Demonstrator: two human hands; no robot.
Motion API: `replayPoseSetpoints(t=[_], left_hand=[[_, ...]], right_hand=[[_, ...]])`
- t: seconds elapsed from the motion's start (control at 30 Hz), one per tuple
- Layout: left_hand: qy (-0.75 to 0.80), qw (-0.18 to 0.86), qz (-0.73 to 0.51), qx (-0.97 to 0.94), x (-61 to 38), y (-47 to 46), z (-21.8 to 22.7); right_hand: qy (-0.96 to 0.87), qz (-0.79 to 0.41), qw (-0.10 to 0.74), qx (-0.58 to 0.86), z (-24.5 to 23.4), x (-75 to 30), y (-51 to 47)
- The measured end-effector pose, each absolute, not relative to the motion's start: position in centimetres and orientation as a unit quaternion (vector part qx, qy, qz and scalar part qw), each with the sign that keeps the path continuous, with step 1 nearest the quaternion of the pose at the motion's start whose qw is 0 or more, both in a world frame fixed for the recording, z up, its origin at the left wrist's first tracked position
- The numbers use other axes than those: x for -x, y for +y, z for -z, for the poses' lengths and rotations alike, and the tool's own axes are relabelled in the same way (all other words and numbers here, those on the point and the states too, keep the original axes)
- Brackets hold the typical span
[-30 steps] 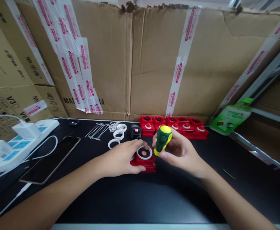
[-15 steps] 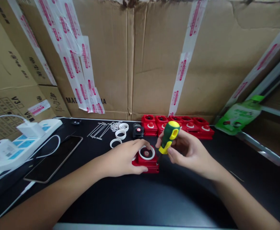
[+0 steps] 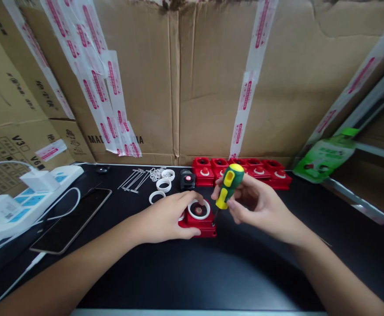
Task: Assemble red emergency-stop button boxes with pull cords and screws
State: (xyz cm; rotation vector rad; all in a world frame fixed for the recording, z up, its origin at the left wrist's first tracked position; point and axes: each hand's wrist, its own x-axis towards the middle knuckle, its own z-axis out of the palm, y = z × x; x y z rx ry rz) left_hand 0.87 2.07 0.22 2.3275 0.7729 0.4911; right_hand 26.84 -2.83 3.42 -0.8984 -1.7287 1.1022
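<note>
A red block-shaped housing (image 3: pixel 205 229) with a white ring (image 3: pixel 199 210) round its dark top lies on the black table. My left hand (image 3: pixel 170 217) grips it from the left, fingers behind and thumb along the front. In my right hand (image 3: pixel 256 204) is a green and yellow screwdriver (image 3: pixel 229 186), held tilted between thumb and fingers. Its shaft points down to the right corner of the housing, where a small screw head seems to sit; whether the tip touches is too small to tell.
Several similar red housings (image 3: pixel 205 177) stand in a row behind. A black part (image 3: pixel 187 179), white rings (image 3: pixel 163 185) and metal T-shaped rods (image 3: pixel 134 180) lie left of them. A phone (image 3: pixel 73 221) and power strip (image 3: pixel 30 199) are left; a green bottle (image 3: pixel 325 158) leans right.
The screwdriver handle has turned in my right hand, its yellow patches now facing differently. My left hand keeps its grip on the housing. The whole view has shifted slightly.
</note>
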Motion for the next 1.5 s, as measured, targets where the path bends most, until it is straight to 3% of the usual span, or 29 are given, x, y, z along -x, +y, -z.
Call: replayPoseSetpoints(t=[0.2, 0.5, 0.93, 1.33, 1.5], left_hand=[[0.3, 0.309, -0.182, -0.884, -0.7, 2.0, -0.4], [0.3, 0.31, -0.183, -0.884, -1.0, 1.9, -0.5], [0.308, 0.3, -0.176, -0.886, -0.8, 2.1, 0.0], [0.314, 0.309, -0.173, -0.881, -0.8, 2.1, -0.1], [0.308, 0.307, -0.175, -0.883, -0.9, 2.2, -0.2]], right_hand=[[-0.71, -0.367, 0.432, 0.419, -3.0, -26.9, -2.2], [-0.716, -0.429, 0.418, 0.36, -3.6, -27.2, -2.7], [-0.729, -0.351, 0.411, 0.419, -3.2, -27.1, -2.9], [-0.735, -0.41, 0.395, 0.367, -3.8, -26.7, -3.5], [-0.751, -0.365, 0.394, 0.384, -3.6, -26.7, -3.5]])
